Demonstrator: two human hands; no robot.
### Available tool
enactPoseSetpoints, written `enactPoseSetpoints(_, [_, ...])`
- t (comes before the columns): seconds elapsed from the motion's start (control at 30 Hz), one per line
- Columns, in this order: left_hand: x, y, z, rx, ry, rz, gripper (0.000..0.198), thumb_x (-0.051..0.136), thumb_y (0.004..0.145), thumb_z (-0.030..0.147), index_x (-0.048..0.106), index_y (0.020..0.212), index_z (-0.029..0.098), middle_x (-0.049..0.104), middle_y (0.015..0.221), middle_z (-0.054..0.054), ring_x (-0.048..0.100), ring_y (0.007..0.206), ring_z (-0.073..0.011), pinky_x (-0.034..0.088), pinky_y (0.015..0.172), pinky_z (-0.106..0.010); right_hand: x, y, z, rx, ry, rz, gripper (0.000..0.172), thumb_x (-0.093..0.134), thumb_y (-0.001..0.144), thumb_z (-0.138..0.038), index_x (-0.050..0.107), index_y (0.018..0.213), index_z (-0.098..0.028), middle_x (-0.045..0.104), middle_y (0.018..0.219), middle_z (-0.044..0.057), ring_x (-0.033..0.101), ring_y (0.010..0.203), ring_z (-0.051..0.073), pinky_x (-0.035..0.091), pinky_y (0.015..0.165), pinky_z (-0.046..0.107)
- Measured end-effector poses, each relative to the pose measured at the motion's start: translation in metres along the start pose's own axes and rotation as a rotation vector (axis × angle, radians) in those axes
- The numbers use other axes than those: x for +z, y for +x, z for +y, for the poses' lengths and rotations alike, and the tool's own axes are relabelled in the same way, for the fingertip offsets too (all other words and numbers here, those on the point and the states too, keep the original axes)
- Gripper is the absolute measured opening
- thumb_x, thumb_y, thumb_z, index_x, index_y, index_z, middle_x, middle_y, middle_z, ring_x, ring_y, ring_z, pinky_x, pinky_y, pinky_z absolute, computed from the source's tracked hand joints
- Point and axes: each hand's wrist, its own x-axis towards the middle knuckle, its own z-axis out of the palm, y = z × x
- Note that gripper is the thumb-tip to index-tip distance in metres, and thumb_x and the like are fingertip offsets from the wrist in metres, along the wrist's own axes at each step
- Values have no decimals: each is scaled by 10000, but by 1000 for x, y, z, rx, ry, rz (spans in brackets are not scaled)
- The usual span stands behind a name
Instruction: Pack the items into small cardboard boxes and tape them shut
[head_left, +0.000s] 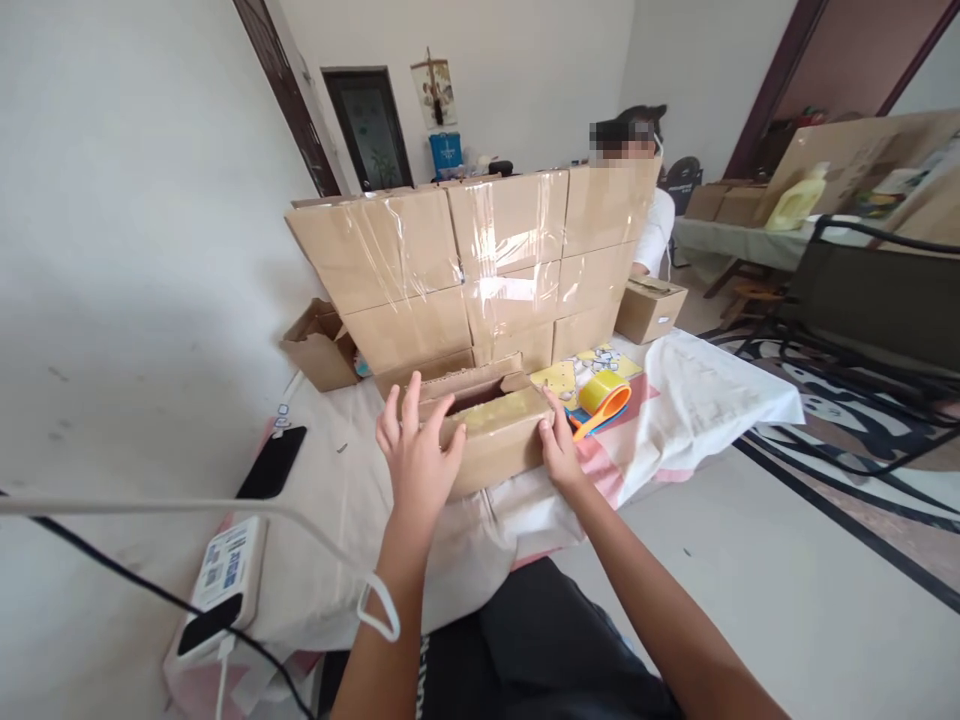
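A small cardboard box (502,445) sits at the front of the cloth-covered table, its top open and a flap raised along the far side. Clear tape shines along its near top edge. At the box's left end is my left hand (420,450), fingers spread apart. My right hand (559,445) grips the right end, thumb near the top corner and fingers bent against the side. Just right of that hand lies a tape roll (604,394) with an orange handle. Behind the box rises a wall of taped cardboard boxes (510,225).
An open carton (322,350) stands at the left by the wall, another box (651,308) at the right. A phone (274,462), a power bank (225,570) and hanging cables occupy the left side. A person (654,215) sits behind the stack. A dark chair (862,320) stands right.
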Motion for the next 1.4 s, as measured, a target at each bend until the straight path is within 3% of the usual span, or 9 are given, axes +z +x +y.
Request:
enactPoseSetpoints(0.17, [3,12,1,-12,75,-193,715,680,792,223,508,1481,304,544,1510,-100,408,1400,-444,-46,1176,-744,-3,-1,-5,22,20,-50,610,417,1018,-560,407,1559,-279,461,1581,43,257,1557,248,172,1304,467])
enactPoseSetpoints(0.33, [9,1,2,12,48,-264,349,521,891,225,747,1143,309,781,1051,-97,613,1087,-371,137,1189,-664,-5,-3,-7,44,48,-38,611,450,1007,-560,426,1550,-282,454,1587,37,253,1559,239,165,1305,460])
enactPoseSetpoints(0.47, [13,-11,8,-2,-29,-245,324,490,938,305,753,1127,333,777,1095,-92,645,1046,-348,169,1206,-606,-3,-1,-4,45,77,-9,590,474,996,-560,463,1526,-299,466,1579,29,291,1546,238,186,1299,456])
enactPoseSetpoints(0.63, [27,-19,17,-59,10,-195,386,630,868,508,749,1141,262,720,1250,-162,600,1180,-429,18,1206,-680,-1,0,-3,29,91,-10,578,475,989,-580,492,1502,-314,528,1528,40,333,1526,245,199,1292,482])
enactPoseSetpoints(0.83, [44,-28,30,-125,-73,-87,374,655,833,493,768,1101,258,726,1220,-188,542,1273,-475,-130,1173,-703,-5,-3,-10,38,110,-19,571,480,984,-589,506,1488,-323,526,1531,35,328,1529,240,203,1292,474])
enactPoseSetpoints(0.93, [44,-28,34,-169,-97,-79,386,684,795,508,778,1082,268,721,1225,-191,496,1332,-497,-43,1173,-740,-5,-4,-11,49,133,-13,581,488,984,-580,484,1506,-328,505,1549,41,324,1531,241,206,1290,488])
enactPoseSetpoints(1.03, [36,-24,44,-199,-57,-150,441,694,775,502,764,1127,245,689,1292,-206,477,1355,-504,52,1179,-746,-4,-3,-7,29,149,-9,595,488,984,-577,455,1525,-331,482,1567,41,338,1523,243,226,1282,505])
enactPoseSetpoints(1.27, [-11,-14,113,-134,353,-584,556,459,968,454,523,1479,243,480,1562,-120,355,1489,-395,-127,1197,-710,-3,0,10,12,105,-15,601,460,1003,-554,428,1540,-284,421,1602,76,362,1504,245,248,1271,475])
enactPoseSetpoints(1.4, [-52,-39,145,80,233,-797,483,470,982,515,555,1432,359,519,1539,-40,421,1452,-334,76,1271,-620,-4,0,12,-11,89,0,565,462,1007,-534,460,1514,-284,460,1565,81,392,1477,250,256,1264,465])
